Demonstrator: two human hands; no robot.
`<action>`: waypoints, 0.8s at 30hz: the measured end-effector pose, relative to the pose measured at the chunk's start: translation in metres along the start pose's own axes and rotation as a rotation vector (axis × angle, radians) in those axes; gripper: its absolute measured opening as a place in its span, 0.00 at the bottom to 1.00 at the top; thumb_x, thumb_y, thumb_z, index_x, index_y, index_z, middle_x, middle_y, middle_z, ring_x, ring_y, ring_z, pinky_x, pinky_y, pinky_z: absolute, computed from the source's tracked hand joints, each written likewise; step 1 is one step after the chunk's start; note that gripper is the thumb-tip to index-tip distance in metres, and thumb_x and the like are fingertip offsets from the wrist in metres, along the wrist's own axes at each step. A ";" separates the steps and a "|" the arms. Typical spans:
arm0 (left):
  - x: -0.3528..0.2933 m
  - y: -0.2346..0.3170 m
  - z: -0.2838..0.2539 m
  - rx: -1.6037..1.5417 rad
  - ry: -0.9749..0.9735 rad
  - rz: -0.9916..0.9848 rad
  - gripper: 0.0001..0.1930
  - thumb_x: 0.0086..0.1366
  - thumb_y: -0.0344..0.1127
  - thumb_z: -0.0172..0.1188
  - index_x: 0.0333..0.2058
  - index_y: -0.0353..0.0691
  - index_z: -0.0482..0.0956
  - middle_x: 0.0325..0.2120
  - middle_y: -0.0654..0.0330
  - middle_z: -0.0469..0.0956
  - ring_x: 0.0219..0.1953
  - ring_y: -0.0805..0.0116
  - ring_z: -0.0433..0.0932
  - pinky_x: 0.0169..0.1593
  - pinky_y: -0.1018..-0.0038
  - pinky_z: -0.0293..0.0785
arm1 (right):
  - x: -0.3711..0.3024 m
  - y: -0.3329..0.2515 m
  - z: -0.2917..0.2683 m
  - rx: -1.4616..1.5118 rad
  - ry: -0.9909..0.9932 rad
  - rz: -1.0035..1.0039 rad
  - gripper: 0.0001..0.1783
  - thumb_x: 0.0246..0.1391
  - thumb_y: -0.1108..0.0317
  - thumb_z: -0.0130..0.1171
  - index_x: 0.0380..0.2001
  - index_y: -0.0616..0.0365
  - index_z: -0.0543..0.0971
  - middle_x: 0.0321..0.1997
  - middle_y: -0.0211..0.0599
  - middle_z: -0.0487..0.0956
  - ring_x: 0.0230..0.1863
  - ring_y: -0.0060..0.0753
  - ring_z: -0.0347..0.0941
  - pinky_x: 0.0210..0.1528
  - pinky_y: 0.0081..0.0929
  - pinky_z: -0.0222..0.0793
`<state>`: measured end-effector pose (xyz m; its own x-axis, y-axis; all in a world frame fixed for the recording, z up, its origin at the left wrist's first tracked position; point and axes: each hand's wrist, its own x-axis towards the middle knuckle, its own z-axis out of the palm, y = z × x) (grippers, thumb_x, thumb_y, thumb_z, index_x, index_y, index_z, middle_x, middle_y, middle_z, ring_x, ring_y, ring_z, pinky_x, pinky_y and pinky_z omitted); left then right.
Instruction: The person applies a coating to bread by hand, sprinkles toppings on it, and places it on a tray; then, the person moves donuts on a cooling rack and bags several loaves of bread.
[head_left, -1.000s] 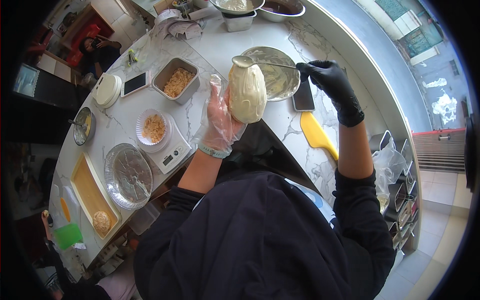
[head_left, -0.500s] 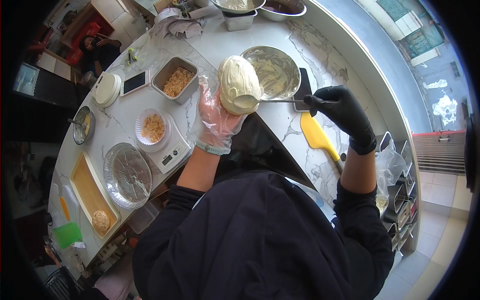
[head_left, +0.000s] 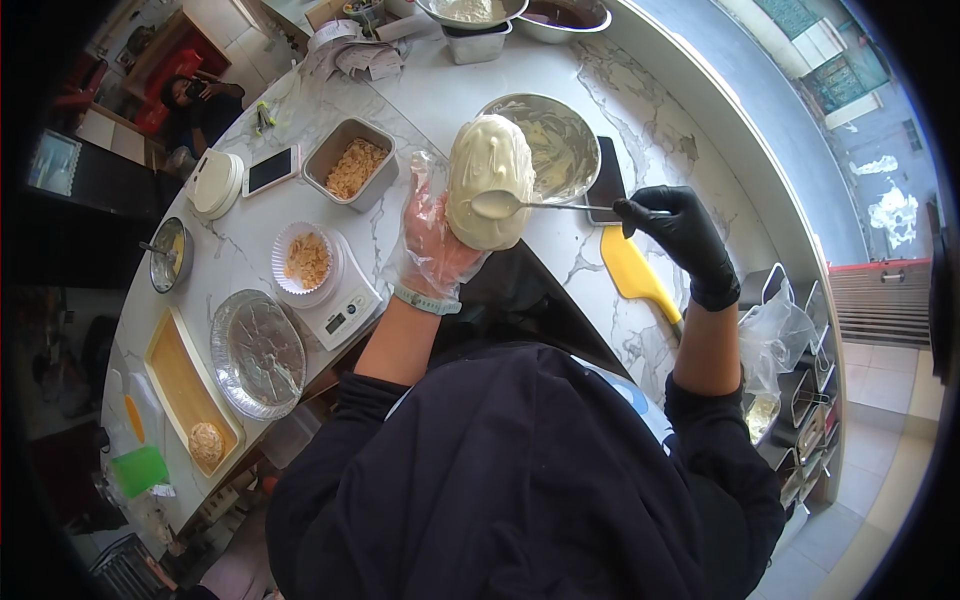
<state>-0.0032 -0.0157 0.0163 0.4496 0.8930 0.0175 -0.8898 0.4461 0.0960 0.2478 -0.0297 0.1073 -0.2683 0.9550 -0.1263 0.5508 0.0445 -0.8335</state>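
A rounded loaf-shaped bun (head_left: 490,160), its upper face coated in ridged pale cream, rests in my left hand (head_left: 430,235), which wears a clear plastic glove and cradles it from the left and below. My right hand (head_left: 680,240), in a black glove, grips the handle of a metal spoon (head_left: 497,205). The spoon's bowl lies against the cream near the bun's near end. Just beyond the bun stands a steel mixing bowl (head_left: 594,172) smeared inside with the same cream, partly hidden by the bun.
A yellow spatula (head_left: 635,268) lies near my right hand. On the left are a metal tin (head_left: 386,180) of flakes, a kitchen scale (head_left: 350,312) bearing a paper cup of flakes, a foil tray (head_left: 255,385), a phone (head_left: 271,170) and a wooden tray (head_left: 180,370) with a flake-coated bun.
The bun has shifted slightly right and nearer in my left hand. My right hand has moved a little left and nearer, and the spoon has stayed against the cream.
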 end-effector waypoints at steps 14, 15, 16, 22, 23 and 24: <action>-0.008 -0.003 -0.014 0.061 0.025 -0.119 0.40 0.59 0.67 0.34 0.59 0.39 0.51 0.57 0.49 0.57 0.56 0.50 0.61 0.59 0.53 0.56 | 0.047 -0.008 -0.010 0.102 0.029 0.076 0.16 0.46 0.56 0.59 0.22 0.60 0.81 0.15 0.24 0.71 0.17 0.15 0.60 0.22 0.16 0.55; -0.009 -0.004 -0.012 0.061 0.027 -0.117 0.40 0.59 0.67 0.34 0.59 0.39 0.51 0.57 0.49 0.57 0.56 0.50 0.61 0.59 0.53 0.56 | 0.050 -0.005 -0.012 0.103 0.027 0.076 0.16 0.46 0.56 0.59 0.22 0.60 0.81 0.15 0.24 0.71 0.17 0.15 0.60 0.22 0.16 0.55; -0.010 -0.004 -0.008 0.073 0.039 -0.098 0.40 0.59 0.66 0.35 0.59 0.39 0.51 0.57 0.49 0.57 0.56 0.50 0.61 0.59 0.53 0.56 | 0.052 -0.004 -0.013 0.170 0.041 0.103 0.15 0.47 0.57 0.59 0.22 0.60 0.81 0.15 0.24 0.70 0.16 0.14 0.58 0.21 0.15 0.53; -0.011 0.001 -0.007 0.016 0.076 0.017 0.40 0.59 0.66 0.36 0.58 0.38 0.54 0.55 0.50 0.60 0.55 0.51 0.63 0.58 0.54 0.58 | 0.047 0.026 -0.011 0.508 0.040 0.181 0.12 0.47 0.61 0.57 0.24 0.60 0.79 0.12 0.19 0.62 0.13 0.09 0.51 0.16 0.14 0.43; -0.011 0.002 -0.010 -0.018 0.090 0.068 0.39 0.59 0.65 0.37 0.58 0.37 0.55 0.54 0.50 0.62 0.55 0.52 0.63 0.57 0.54 0.59 | 0.044 0.032 -0.009 0.506 0.030 0.179 0.12 0.47 0.61 0.57 0.24 0.60 0.79 0.12 0.19 0.62 0.13 0.09 0.51 0.16 0.14 0.43; -0.009 0.004 -0.012 -0.019 0.090 0.072 0.39 0.59 0.65 0.37 0.58 0.37 0.55 0.54 0.50 0.62 0.55 0.52 0.63 0.57 0.54 0.59 | 0.039 0.038 -0.007 0.520 0.034 0.204 0.12 0.48 0.61 0.57 0.24 0.61 0.79 0.12 0.18 0.60 0.13 0.09 0.50 0.16 0.14 0.43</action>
<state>-0.0116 -0.0217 0.0048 0.3761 0.9242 -0.0662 -0.9214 0.3806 0.0788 0.2642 0.0110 0.0742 -0.1671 0.9384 -0.3025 0.1240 -0.2844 -0.9507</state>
